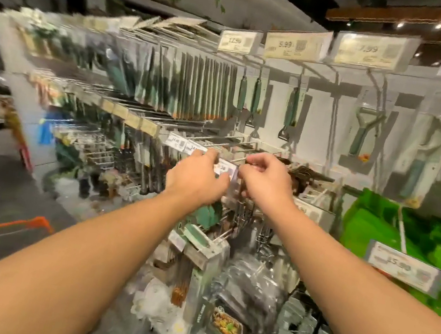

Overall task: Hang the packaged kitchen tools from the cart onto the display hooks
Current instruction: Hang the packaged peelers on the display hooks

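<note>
Hands up at the middle rail, both of them, and you are right on the hook now. Your left hand [198,176] has its fingers curled over the front of a display hook [232,160], just by the small price tag [224,169]. Your right hand [265,178] pinches something at the hook tip; it looks like the top of a clear package [235,182], but blur hides what is inside, so take that as a guess. Whether the left hand truly grips the hook or only steadies the tag, I cannot tell.

Doing this well, I'd say: steady the hook with the left, line the package's hang hole up with the tip, then slide it straight back along the wire. Don't force it at an angle, or the card will likely tear at the hole. Keep the printed face outward, matching the peelers [361,132] hanging on the row above.

Bare wire hooks [249,144] stand just behind your knuckles, so there is room on this rail. Below your arms more packaged goods [227,328] lie heaped, and the orange edge of what seems the cart [37,223] peeks in at lower left. Green bins [412,236] sit off to your right, well clear of the work
</note>
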`<state>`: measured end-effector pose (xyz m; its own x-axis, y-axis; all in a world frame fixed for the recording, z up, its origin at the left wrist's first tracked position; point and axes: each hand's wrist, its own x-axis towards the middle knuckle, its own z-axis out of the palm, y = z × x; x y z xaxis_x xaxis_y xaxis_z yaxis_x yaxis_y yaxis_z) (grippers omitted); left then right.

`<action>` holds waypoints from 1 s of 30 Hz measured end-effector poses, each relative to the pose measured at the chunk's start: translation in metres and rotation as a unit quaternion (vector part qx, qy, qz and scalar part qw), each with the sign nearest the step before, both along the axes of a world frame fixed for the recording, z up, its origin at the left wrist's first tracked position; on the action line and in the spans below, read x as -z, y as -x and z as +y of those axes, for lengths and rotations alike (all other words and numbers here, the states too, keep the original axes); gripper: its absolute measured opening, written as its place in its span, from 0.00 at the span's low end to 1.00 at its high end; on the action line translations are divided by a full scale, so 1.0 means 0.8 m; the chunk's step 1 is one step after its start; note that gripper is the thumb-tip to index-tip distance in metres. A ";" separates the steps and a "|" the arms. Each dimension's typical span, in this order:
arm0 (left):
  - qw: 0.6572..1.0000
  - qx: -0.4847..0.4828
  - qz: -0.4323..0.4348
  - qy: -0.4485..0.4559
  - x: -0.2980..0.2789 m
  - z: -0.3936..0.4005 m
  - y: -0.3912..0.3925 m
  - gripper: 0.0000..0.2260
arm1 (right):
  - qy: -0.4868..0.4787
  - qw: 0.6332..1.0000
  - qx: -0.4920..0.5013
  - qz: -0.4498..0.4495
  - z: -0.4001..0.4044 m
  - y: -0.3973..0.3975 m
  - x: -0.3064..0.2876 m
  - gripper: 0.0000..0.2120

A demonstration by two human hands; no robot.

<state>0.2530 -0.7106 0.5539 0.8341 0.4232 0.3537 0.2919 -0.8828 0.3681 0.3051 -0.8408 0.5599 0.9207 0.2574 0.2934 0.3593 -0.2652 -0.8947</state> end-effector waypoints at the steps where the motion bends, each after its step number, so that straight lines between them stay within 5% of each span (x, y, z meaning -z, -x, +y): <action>1: 1.000 -0.025 0.008 0.010 0.011 0.025 0.019 0.18 | 0.005 1.000 -0.028 0.005 0.028 0.010 0.006 0.08; 13: 0.939 -0.278 0.164 0.120 0.186 0.298 0.303 0.19 | 0.131 0.939 -0.312 0.062 0.341 0.183 0.151 0.07; 30: 0.824 -0.401 0.212 0.340 0.406 0.523 0.573 0.20 | 0.416 0.790 -0.441 0.092 0.635 0.356 0.372 0.03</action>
